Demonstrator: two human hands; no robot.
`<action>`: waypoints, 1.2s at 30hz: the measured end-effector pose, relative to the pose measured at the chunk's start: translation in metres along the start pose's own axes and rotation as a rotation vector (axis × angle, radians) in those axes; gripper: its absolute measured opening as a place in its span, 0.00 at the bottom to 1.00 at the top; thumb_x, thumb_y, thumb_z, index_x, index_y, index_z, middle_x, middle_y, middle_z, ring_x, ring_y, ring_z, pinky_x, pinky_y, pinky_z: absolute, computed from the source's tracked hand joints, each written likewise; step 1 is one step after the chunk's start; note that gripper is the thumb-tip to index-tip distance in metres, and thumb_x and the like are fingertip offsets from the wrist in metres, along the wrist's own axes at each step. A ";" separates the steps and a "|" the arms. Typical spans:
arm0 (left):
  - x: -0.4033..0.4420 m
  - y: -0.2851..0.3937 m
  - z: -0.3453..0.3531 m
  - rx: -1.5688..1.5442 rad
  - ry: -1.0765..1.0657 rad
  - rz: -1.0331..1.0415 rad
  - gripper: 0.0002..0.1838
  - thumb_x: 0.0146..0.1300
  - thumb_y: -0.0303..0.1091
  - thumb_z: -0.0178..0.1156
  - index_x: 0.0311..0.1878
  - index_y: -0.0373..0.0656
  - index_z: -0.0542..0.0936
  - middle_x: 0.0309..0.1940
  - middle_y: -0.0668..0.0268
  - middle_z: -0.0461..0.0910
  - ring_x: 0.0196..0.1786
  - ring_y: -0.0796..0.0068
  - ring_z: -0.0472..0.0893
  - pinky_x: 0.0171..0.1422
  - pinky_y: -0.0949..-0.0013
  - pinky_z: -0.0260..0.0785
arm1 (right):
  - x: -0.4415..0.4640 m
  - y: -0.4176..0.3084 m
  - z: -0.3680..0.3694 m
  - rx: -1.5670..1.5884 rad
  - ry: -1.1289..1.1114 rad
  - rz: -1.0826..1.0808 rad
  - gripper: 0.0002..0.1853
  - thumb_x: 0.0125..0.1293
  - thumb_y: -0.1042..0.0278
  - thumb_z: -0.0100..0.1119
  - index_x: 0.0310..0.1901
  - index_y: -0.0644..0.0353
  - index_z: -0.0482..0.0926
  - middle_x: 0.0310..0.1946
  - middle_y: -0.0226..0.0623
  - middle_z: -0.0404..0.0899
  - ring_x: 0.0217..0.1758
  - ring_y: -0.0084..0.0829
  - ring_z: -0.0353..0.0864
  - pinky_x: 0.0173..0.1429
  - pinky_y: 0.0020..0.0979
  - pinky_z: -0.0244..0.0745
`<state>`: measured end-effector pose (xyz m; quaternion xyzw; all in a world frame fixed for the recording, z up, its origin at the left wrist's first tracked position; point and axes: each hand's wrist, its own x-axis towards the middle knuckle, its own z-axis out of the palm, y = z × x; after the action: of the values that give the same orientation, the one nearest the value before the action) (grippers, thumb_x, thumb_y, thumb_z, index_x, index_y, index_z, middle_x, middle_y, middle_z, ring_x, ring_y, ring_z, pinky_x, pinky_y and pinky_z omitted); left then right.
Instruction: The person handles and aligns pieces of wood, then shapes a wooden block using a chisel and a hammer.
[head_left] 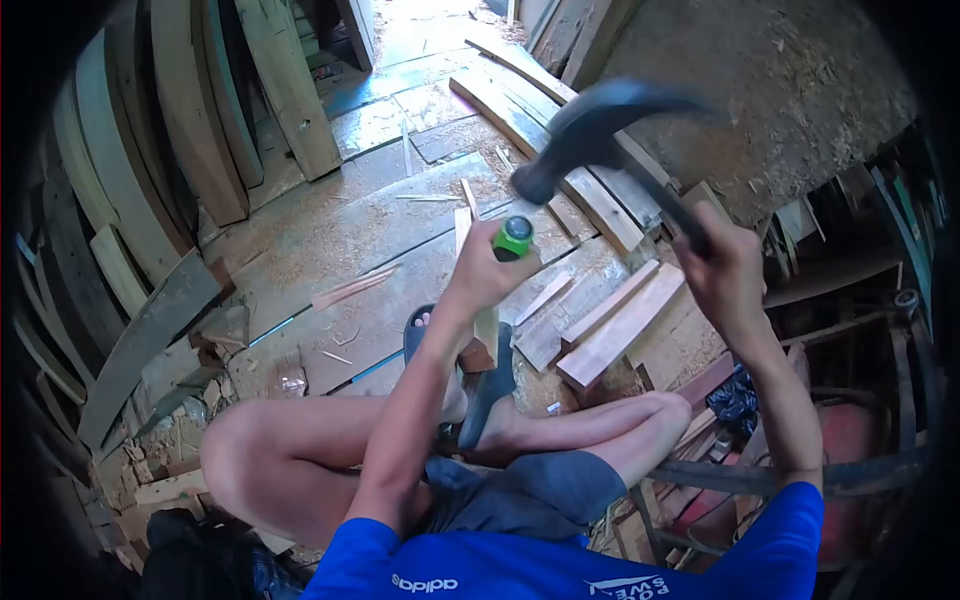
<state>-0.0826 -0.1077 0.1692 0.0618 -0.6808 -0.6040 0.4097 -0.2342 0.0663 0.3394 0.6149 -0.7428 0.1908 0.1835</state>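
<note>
A green-handled tool (pixel 514 236) with a dark round cap stands upright in my left hand (pixel 488 272), its lower part hidden by the hand. My right hand (pixel 722 268) is wrapped round the handle of a claw hammer (pixel 585 135). The hammer is raised, its head slightly blurred above and to the right of the green cap, not touching it. Below my left hand a wooden piece (pixel 486 335) sits between my feet, partly hidden by the hand and forearm.
Cut wooden blocks (pixel 625 325) lie right of my feet. Long boards (pixel 590 205) run along the right of the plank floor (pixel 400 220). Curved timbers (pixel 195 120) lean at the left. A dark bar (pixel 840 478) crosses near my right elbow. Splinters and shavings are scattered about.
</note>
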 end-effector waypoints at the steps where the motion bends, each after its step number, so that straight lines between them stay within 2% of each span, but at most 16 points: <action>1: 0.001 0.001 -0.001 -0.004 0.002 -0.068 0.07 0.56 0.28 0.61 0.26 0.41 0.73 0.18 0.75 0.72 0.22 0.87 0.71 0.26 0.76 0.63 | 0.003 -0.008 0.001 0.132 0.047 0.134 0.08 0.55 0.74 0.62 0.33 0.58 0.71 0.22 0.43 0.74 0.27 0.50 0.77 0.29 0.43 0.69; 2: -0.003 0.001 0.001 -0.019 0.005 -0.160 0.07 0.55 0.28 0.62 0.25 0.41 0.73 0.19 0.75 0.71 0.23 0.87 0.71 0.27 0.76 0.63 | -0.004 -0.013 0.003 0.260 0.070 0.285 0.09 0.54 0.73 0.63 0.32 0.57 0.71 0.23 0.43 0.74 0.28 0.51 0.76 0.30 0.44 0.69; 5: -0.005 0.009 -0.001 -0.019 0.042 -0.179 0.08 0.54 0.28 0.63 0.24 0.41 0.73 0.18 0.76 0.71 0.23 0.87 0.69 0.27 0.76 0.62 | -0.016 -0.002 0.018 -0.003 -0.058 -0.022 0.07 0.56 0.74 0.61 0.31 0.60 0.72 0.19 0.44 0.72 0.23 0.45 0.77 0.28 0.40 0.68; 6: -0.006 0.003 0.001 -0.021 0.058 -0.119 0.08 0.54 0.28 0.63 0.24 0.41 0.73 0.18 0.76 0.71 0.22 0.87 0.69 0.26 0.76 0.61 | -0.016 -0.001 0.016 -0.142 -0.118 -0.112 0.03 0.58 0.77 0.58 0.32 0.63 0.73 0.16 0.44 0.68 0.18 0.32 0.73 0.26 0.34 0.65; 10: -0.004 -0.009 0.002 -0.017 0.001 -0.135 0.08 0.54 0.27 0.62 0.24 0.41 0.73 0.18 0.76 0.70 0.23 0.88 0.69 0.27 0.76 0.61 | -0.010 -0.018 0.015 0.436 0.000 0.377 0.04 0.58 0.78 0.55 0.35 0.65 0.75 0.15 0.42 0.67 0.17 0.23 0.65 0.24 0.31 0.62; 11: -0.009 -0.006 0.003 -0.021 -0.002 -0.203 0.08 0.53 0.26 0.62 0.25 0.41 0.73 0.18 0.76 0.70 0.24 0.87 0.69 0.28 0.75 0.62 | -0.012 -0.018 0.018 0.507 -0.009 0.444 0.02 0.59 0.78 0.56 0.33 0.63 0.74 0.17 0.43 0.71 0.16 0.29 0.69 0.25 0.33 0.64; 13: -0.005 0.000 0.002 -0.067 0.032 -0.110 0.07 0.53 0.26 0.63 0.25 0.41 0.73 0.19 0.76 0.71 0.25 0.88 0.70 0.29 0.76 0.62 | -0.016 -0.007 0.025 0.166 -0.074 0.041 0.03 0.59 0.77 0.58 0.31 0.61 0.73 0.18 0.44 0.74 0.18 0.40 0.74 0.25 0.36 0.65; 15: -0.002 -0.004 0.010 -0.027 0.072 0.041 0.07 0.54 0.26 0.62 0.26 0.41 0.73 0.20 0.75 0.72 0.25 0.87 0.71 0.29 0.76 0.62 | -0.023 -0.011 0.027 -0.142 -0.314 -0.115 0.06 0.58 0.76 0.60 0.30 0.60 0.71 0.20 0.46 0.76 0.23 0.49 0.76 0.26 0.37 0.68; 17: -0.001 -0.017 0.014 0.093 0.080 0.118 0.06 0.56 0.26 0.61 0.27 0.41 0.74 0.21 0.74 0.73 0.24 0.86 0.72 0.28 0.77 0.63 | -0.016 -0.015 0.025 0.011 -0.186 -0.075 0.04 0.58 0.77 0.60 0.32 0.62 0.73 0.20 0.44 0.75 0.20 0.41 0.76 0.25 0.34 0.67; 21: -0.011 -0.009 -0.008 -0.057 0.005 -0.212 0.06 0.56 0.28 0.62 0.27 0.40 0.74 0.20 0.74 0.72 0.23 0.86 0.71 0.27 0.77 0.63 | -0.002 -0.022 0.014 0.450 0.088 0.276 0.03 0.59 0.78 0.57 0.31 0.65 0.73 0.15 0.32 0.67 0.20 0.16 0.69 0.25 0.27 0.64; 24: -0.007 -0.006 -0.008 -0.023 0.011 -0.204 0.08 0.56 0.29 0.62 0.26 0.41 0.72 0.19 0.75 0.71 0.23 0.87 0.70 0.27 0.77 0.62 | 0.013 -0.009 -0.006 0.156 0.145 0.116 0.03 0.59 0.78 0.57 0.33 0.65 0.73 0.16 0.34 0.66 0.20 0.18 0.68 0.26 0.26 0.62; 27: -0.007 -0.001 -0.005 -0.078 0.004 -0.184 0.08 0.56 0.29 0.62 0.26 0.41 0.72 0.19 0.75 0.71 0.23 0.86 0.69 0.27 0.76 0.62 | -0.005 -0.008 0.018 0.359 0.108 0.146 0.04 0.59 0.79 0.57 0.36 0.63 0.74 0.16 0.38 0.67 0.18 0.24 0.68 0.26 0.28 0.63; 29: -0.012 -0.005 -0.002 -0.057 0.023 -0.228 0.08 0.55 0.29 0.62 0.26 0.41 0.72 0.19 0.75 0.70 0.23 0.86 0.68 0.27 0.76 0.61 | -0.012 -0.001 0.023 -0.031 -0.064 -0.072 0.06 0.58 0.78 0.58 0.37 0.62 0.74 0.19 0.47 0.71 0.18 0.41 0.70 0.27 0.36 0.66; 31: -0.013 -0.014 0.000 -0.020 0.028 -0.192 0.09 0.55 0.29 0.62 0.25 0.41 0.72 0.19 0.76 0.70 0.23 0.86 0.68 0.27 0.75 0.60 | -0.003 0.000 0.014 -0.191 -0.161 -0.095 0.07 0.57 0.75 0.61 0.35 0.61 0.72 0.20 0.47 0.72 0.22 0.46 0.76 0.27 0.41 0.68; 34: -0.016 -0.022 0.003 -0.001 0.008 -0.137 0.10 0.54 0.29 0.63 0.24 0.41 0.72 0.19 0.76 0.70 0.22 0.86 0.67 0.27 0.75 0.60 | 0.001 -0.015 0.015 0.293 -0.024 0.263 0.09 0.56 0.73 0.63 0.33 0.60 0.70 0.20 0.46 0.73 0.26 0.49 0.78 0.28 0.44 0.68; 36: -0.013 -0.015 -0.004 -0.021 -0.003 -0.190 0.10 0.54 0.29 0.64 0.23 0.41 0.72 0.20 0.75 0.70 0.23 0.86 0.67 0.27 0.75 0.61 | -0.014 -0.002 0.022 0.102 -0.055 0.099 0.09 0.56 0.72 0.63 0.33 0.60 0.71 0.20 0.46 0.73 0.25 0.49 0.78 0.28 0.43 0.68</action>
<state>-0.0782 -0.1071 0.1495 0.1211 -0.6661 -0.6473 0.3501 -0.2308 0.0667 0.3137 0.5911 -0.7663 0.2203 0.1222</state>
